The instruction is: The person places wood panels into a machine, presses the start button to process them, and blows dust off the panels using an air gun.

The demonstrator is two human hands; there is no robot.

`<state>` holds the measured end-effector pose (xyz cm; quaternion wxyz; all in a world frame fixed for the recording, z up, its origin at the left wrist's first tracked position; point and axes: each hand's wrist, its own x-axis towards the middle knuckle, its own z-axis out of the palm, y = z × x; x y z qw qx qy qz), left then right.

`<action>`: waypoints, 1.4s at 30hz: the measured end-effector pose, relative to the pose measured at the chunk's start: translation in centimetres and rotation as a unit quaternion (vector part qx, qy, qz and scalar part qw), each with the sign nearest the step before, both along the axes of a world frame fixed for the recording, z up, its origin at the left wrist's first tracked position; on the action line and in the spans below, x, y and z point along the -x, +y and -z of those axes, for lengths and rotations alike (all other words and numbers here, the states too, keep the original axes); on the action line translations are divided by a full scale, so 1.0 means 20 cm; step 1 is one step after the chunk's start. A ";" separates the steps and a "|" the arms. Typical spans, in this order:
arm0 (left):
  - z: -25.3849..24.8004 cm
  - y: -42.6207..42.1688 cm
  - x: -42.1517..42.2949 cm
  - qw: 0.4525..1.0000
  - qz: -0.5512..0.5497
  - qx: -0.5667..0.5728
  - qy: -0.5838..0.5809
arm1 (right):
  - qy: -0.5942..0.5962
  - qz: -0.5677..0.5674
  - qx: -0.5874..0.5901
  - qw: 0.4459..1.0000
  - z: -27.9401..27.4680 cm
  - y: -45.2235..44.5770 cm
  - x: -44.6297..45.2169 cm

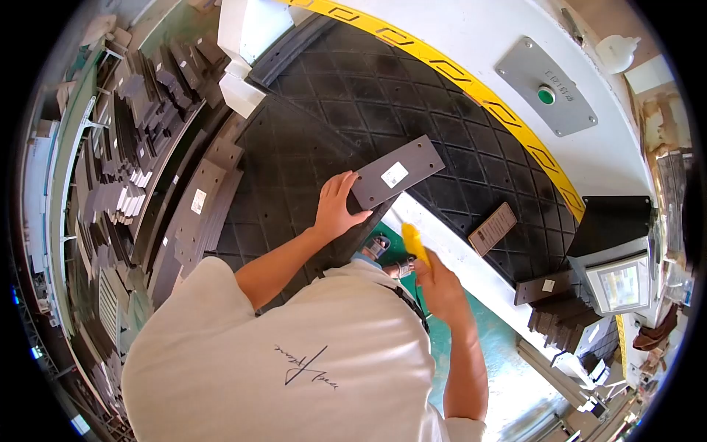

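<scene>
My left hand is at the near left end of a dark rectangular board, with its fingers on the end edge and its thumb by the lower corner. Several small holes sit near the board's ends, and a white printed label is stuck on its face. The board lies on a black quilted mat. My right hand is closed around a slim yellow hand tool, held upright near my waist. Its exact kind is not clear.
Stacked dark boards and racks of narrow panels stand on the left. A brown labelled piece lies on the mat. To the right are a screen and a board pile. A white machine has a green button.
</scene>
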<state>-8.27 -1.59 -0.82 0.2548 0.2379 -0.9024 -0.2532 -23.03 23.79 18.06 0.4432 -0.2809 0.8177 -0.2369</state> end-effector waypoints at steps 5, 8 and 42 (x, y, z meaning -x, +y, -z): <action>0.00 0.02 -0.10 1.000 -0.006 -0.018 -0.021 | 0.123 0.115 0.019 0.986 0.05 -0.01 0.13; 0.01 0.01 -0.11 1.000 -0.003 -0.021 -0.017 | 0.141 0.099 -0.009 0.985 0.11 0.01 0.19; -0.10 -0.40 -0.07 0.485 -0.159 -0.859 0.037 | 0.032 0.154 0.054 0.986 -0.08 0.13 0.00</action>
